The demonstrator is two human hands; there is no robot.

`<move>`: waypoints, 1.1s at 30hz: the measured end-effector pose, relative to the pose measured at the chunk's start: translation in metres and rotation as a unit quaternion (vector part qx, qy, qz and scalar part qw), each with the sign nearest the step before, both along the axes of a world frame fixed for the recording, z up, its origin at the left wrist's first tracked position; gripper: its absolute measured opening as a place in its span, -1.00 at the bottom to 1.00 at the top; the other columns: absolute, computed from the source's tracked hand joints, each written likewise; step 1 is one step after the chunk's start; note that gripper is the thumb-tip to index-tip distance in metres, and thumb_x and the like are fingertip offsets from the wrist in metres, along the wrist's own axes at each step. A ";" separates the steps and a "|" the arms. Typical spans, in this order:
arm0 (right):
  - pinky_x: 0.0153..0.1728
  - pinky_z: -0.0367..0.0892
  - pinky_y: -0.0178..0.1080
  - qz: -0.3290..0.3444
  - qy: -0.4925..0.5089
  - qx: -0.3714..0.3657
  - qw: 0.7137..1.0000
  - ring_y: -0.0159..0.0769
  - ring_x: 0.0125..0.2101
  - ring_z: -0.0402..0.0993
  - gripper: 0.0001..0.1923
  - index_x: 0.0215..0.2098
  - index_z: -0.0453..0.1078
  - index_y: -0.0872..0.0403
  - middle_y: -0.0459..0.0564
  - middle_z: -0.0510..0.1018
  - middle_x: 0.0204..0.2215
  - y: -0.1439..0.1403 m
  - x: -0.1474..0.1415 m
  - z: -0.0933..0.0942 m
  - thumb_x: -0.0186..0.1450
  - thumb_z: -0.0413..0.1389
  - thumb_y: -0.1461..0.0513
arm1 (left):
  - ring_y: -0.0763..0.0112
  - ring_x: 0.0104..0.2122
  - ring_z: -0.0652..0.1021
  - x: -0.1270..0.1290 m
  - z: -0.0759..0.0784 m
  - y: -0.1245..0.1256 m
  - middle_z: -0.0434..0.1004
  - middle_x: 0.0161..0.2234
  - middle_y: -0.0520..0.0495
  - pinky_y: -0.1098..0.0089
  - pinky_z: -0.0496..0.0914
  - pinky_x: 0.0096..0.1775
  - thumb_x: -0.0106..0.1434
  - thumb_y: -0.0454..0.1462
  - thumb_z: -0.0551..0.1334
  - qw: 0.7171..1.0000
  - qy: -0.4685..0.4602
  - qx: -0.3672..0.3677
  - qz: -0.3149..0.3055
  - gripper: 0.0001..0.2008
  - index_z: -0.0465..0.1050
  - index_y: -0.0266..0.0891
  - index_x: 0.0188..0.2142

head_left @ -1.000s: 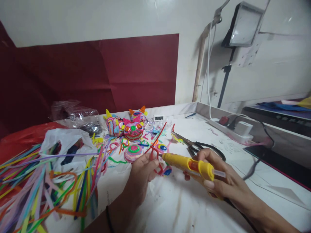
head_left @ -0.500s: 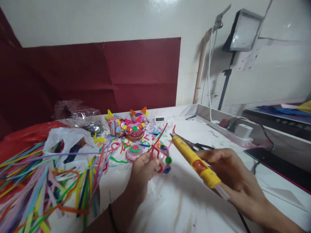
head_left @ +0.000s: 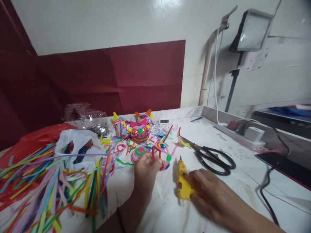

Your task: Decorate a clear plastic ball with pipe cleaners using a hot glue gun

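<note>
Between its fingertips, my left hand [head_left: 147, 170] pinches a small craft piece with a green pom-pom nose [head_left: 168, 158], a blue eye and bent red pipe cleaners [head_left: 156, 152]. My right hand [head_left: 209, 191] is on the handle of a yellow hot glue gun [head_left: 183, 181], which is low over the white table with its nozzle pointing away from me. Right of the nozzle lie black-handled scissors [head_left: 213, 158]. Behind my left hand rests a round pink pipe-cleaner piece with a green centre [head_left: 139, 151].
Finished cat-like pipe-cleaner heads [head_left: 140, 132] stand at the back beside a small digital display [head_left: 164, 121]. Loose pipe cleaners [head_left: 55, 191] and a white plastic bag [head_left: 75, 145] cover the left side. A power strip [head_left: 243, 136] runs along the right edge.
My right hand has lowered the glue gun towards the table and turned its nozzle away from me. The scissors now show fully. My left hand keeps the craft piece; the view has shifted slightly.
</note>
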State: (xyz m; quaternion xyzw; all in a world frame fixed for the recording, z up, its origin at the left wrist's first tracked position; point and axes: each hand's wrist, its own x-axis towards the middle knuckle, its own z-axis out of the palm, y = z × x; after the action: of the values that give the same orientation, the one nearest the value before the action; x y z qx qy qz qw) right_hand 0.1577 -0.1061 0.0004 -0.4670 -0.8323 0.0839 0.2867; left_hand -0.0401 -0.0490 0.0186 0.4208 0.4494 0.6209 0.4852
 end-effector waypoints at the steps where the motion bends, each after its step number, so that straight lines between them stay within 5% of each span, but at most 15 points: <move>1: -0.32 0.31 -0.14 0.003 -0.015 0.003 1.000 -0.17 -0.35 0.40 -0.83 -0.28 0.31 0.02 0.04 0.50 -0.36 0.001 -0.001 0.001 0.15 0.08 0.36 | 0.47 -0.56 0.49 0.001 0.001 -0.001 0.50 -0.60 0.03 0.51 0.32 -0.48 -0.14 -0.35 0.34 1.000 0.006 0.007 0.007 -0.83 0.38 -0.26 -0.51; 5: -0.25 0.32 -0.11 0.015 0.002 -0.002 1.000 -0.11 -0.27 0.42 -0.88 -0.30 0.35 0.02 0.05 0.52 -0.29 0.004 -0.005 0.018 0.16 0.12 0.29 | 0.44 -0.53 0.51 0.003 0.005 -0.005 0.49 -0.60 0.03 0.48 0.37 -0.43 -0.13 -0.35 0.34 0.999 0.019 0.029 0.035 -0.85 0.39 -0.26 -0.52; 12: -0.25 0.29 -0.13 -0.093 0.206 0.022 0.974 -0.18 -0.28 0.40 -0.87 -0.28 0.28 0.02 -0.01 0.48 -0.31 0.025 -0.044 0.053 0.23 0.08 0.16 | 0.46 -0.53 0.50 0.001 0.006 -0.008 0.49 -0.57 0.04 0.48 0.40 -0.42 -0.11 -0.37 0.35 0.996 0.068 0.058 0.006 -0.85 0.40 -0.26 -0.50; 23: -0.27 0.31 -0.12 -0.073 0.306 -0.055 0.948 -0.17 -0.24 0.42 -0.77 -0.28 0.22 0.03 -0.02 0.46 -0.27 0.044 -0.061 0.049 0.14 0.16 0.18 | 0.42 -0.49 0.52 -0.001 0.002 -0.007 0.52 -0.52 -0.01 0.46 0.42 -0.40 -0.05 -0.35 0.34 0.991 0.100 0.081 -0.016 -0.85 0.41 -0.26 -0.44; 33: -0.42 0.36 -0.26 -0.023 0.444 -0.180 0.878 -0.27 -0.34 0.43 -0.48 -0.34 0.15 0.00 -0.12 0.40 -0.32 0.057 -0.058 0.051 -0.14 0.36 0.18 | 0.45 -0.55 0.51 0.001 0.003 -0.011 0.52 -0.57 0.01 0.51 0.39 -0.50 -0.10 -0.32 0.36 0.990 0.091 0.109 0.012 -0.83 0.42 -0.26 -0.47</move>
State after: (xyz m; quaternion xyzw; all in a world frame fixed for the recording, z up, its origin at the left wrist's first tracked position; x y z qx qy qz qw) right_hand 0.0998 -0.0488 0.0517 -0.4432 -0.5774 0.4244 0.5386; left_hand -0.0394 -0.0603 0.0216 0.5205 0.4264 0.6309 0.3863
